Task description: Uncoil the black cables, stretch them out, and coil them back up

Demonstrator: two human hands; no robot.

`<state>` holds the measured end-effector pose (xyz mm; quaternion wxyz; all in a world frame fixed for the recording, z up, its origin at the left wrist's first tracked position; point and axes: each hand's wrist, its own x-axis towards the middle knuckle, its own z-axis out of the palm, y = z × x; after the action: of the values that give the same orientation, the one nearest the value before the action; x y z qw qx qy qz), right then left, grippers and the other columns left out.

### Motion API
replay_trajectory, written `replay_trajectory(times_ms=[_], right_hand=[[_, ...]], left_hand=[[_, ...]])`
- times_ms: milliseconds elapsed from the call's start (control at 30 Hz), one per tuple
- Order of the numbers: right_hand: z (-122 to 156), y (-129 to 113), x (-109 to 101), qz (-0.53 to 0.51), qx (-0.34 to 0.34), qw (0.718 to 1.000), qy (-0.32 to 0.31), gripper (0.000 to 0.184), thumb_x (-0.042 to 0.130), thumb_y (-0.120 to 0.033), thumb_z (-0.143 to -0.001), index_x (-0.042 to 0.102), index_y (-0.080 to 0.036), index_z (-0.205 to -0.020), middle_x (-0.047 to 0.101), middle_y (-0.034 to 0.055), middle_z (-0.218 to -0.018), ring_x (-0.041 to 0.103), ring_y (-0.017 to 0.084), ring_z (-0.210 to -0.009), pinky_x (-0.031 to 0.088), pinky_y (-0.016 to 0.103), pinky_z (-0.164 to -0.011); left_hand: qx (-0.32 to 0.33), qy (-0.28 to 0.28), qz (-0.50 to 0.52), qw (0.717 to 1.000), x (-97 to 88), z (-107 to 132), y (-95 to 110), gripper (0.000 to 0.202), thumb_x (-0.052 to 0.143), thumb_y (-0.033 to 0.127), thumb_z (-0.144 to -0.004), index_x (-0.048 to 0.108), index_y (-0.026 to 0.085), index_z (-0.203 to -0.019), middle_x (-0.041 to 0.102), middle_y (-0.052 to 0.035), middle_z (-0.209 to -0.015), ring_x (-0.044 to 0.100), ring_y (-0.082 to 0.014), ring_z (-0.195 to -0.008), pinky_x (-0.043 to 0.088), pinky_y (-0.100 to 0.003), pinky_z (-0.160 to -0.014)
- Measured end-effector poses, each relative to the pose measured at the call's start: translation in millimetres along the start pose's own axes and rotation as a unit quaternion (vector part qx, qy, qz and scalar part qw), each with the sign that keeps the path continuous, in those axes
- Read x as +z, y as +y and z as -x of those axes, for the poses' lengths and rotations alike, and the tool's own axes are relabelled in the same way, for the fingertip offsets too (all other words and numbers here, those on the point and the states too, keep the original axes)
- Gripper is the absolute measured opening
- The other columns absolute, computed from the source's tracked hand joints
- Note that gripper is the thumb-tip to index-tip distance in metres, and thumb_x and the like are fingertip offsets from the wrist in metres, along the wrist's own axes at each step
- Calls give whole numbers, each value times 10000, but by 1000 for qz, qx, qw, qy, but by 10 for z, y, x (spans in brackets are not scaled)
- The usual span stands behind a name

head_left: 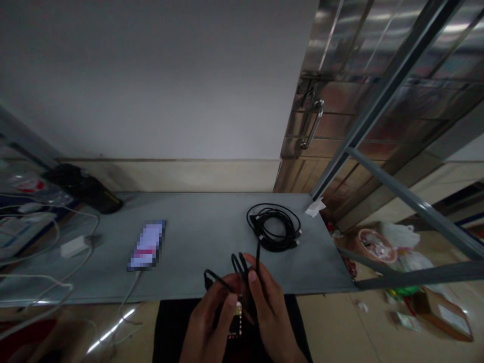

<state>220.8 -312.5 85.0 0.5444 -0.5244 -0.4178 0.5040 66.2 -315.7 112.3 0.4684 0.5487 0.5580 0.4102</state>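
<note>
Plain off-white wall fills the upper background, with a shiny metal-panelled door to its right. Before them stretches a flat grey worktop, flanked on the right by grey metal frame bars. On the tan floor beyond lies an open brown cardboard box. Near the worktop's left end, a black cylindrical bottle rests tilted. At the front edge, the left hand and right hand are close together, each grip pinching a thin black looped cable between thumb and fingers; parts of it are hidden by the hands. Just beyond the right hand, a round coil of black cable lies flat. Well to the left sits a lit rectangular phone, then a small white block-shaped adapter. Smallest is a crumpled white paper scrap at the far right corner.
</note>
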Motion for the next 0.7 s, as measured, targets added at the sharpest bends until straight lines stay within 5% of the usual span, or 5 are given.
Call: replay_trajectory(times_ms=[133, 300, 433, 500, 700], right_hand=[[58, -21, -77, 109, -49, 983, -142, 556, 503, -560, -1178, 567, -338, -1685, 624, 97, -1671, 540, 296, -1591, 424, 504, -1352], [44, -132, -131, 162, -132, 963, -169, 467, 488, -370, -1188, 612, -320, -1636, 702, 130, -1515, 677, 280, -1405, 544, 439, -1230], [-6, -157, -294, 138, -127, 978, -92, 293, 598, -441, -1156, 804, -278, -1285, 783, 80, -1140, 755, 230, -1077, 607, 317, -993], [-40, -141, -466, 116, -82, 989, -27, 345, 637, -517, -1138, 807, -262, -1297, 793, 52, -987, 757, 210, -938, 607, 296, -895], [-124, -112, -1151, -25, -75, 988, 134, 424, 739, -573, -1068, 803, -229, -1307, 742, 16, -844, 708, 178, -773, 618, 312, -814]], left_hand=[[-45, 22, 84, 995, 50, -13, -21, 557, 792, 633, -956, 807, 275, -1383, 821, -126, -1401, 719, -382, -1418, 623, -464, -1160], [-70, 53, 72, 994, -8, -25, -40, 464, 809, 648, -943, 841, 292, -1240, 820, -103, -1379, 723, -372, -1393, 536, -478, -1255], [-81, 33, 144, 986, -79, -70, -73, 473, 797, 653, -957, 811, 254, -1211, 844, -113, -1241, 808, -350, -1152, 675, -430, -984], [-85, 36, 181, 979, -151, -126, -95, 480, 782, 654, -972, 799, 241, -1216, 861, -111, -1142, 825, -328, -1057, 681, -406, -901], [-49, 132, 238, 961, -581, -329, -133, 610, 907, 593, -871, 791, 204, -1327, 876, -148, -1226, 833, -375, -1167, 626, -516, -1126]])
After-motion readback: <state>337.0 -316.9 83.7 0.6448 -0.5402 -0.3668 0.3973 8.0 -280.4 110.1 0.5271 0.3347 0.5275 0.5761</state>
